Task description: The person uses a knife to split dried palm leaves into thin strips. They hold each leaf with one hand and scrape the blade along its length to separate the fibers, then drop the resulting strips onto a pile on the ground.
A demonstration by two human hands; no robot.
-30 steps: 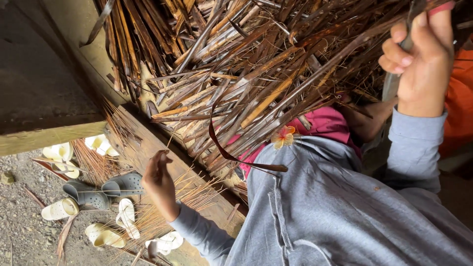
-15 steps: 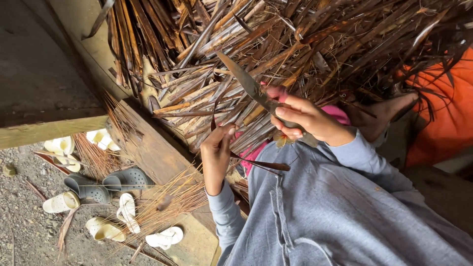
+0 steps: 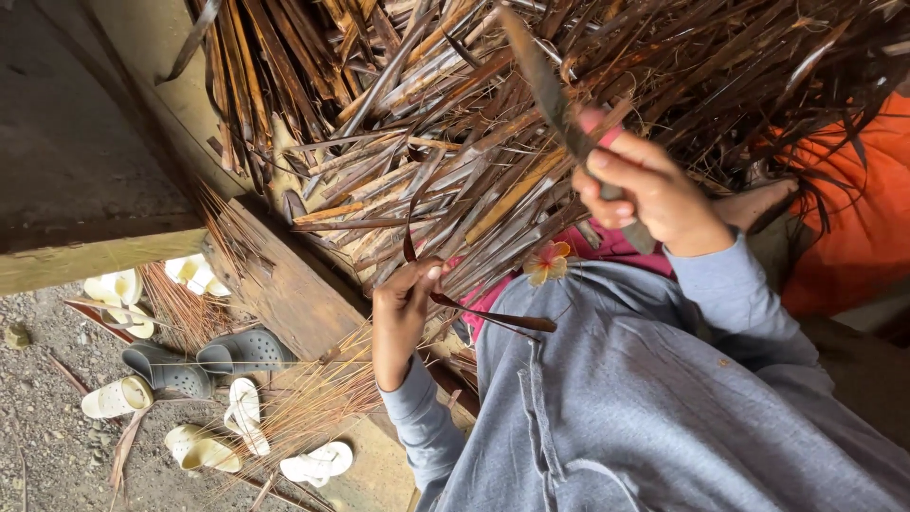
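The right hand [image 3: 645, 194] is wrapped around the pink handle of a knife [image 3: 559, 114], fingers curled tight, with the long dull blade pointing up and away over the heap of dry palm leaves [image 3: 455, 142]. The left hand [image 3: 403, 308] pinches one brown leaf strip [image 3: 474, 308] between thumb and fingertips; the strip curves from the hand down across the person's lap, its free end lying on the grey sweatshirt [image 3: 645, 398]. Both hands are near the lower edge of the leaf heap, the left one lower and closer to the wooden platform [image 3: 294, 294] on which the heap rests. Between the hands, at the edge of the sweatshirt, lies a small yellow and pink flower [image 3: 548, 263] on pink cloth. An orange cloth [image 3: 853, 218] shows beyond the right forearm. Thin stripped leaf ribs [image 3: 313, 393] fan out over the platform's edge. On the gravel ground [image 3: 47, 446] below sit dark grey clogs [image 3: 204, 360] and several pale sandals [image 3: 242, 417], close together beside the platform.
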